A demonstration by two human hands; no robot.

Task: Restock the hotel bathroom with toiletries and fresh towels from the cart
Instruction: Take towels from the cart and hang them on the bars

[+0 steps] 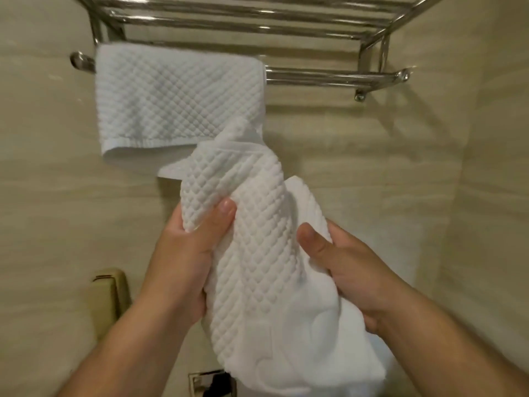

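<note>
A white waffle-textured towel (257, 242) is bunched up in front of me, held by both hands. My left hand (183, 253) grips its left side, thumb pressed on the fabric. Gripping the right side is my right hand (349, 267), thumb on top. Behind it, a second white waffle towel (177, 93) hangs folded over the lower bar of a chrome towel rack (329, 77) on the wall. The held towel's upper end overlaps the hanging towel's lower right corner in the view; whether they touch I cannot tell.
The rack's upper shelf of chrome bars (243, 15) runs across the top. Beige tiled wall (372, 156) fills the background. A beige wall fixture (107, 299) sits at lower left, and a small metal fitting (211, 383) shows at the bottom edge.
</note>
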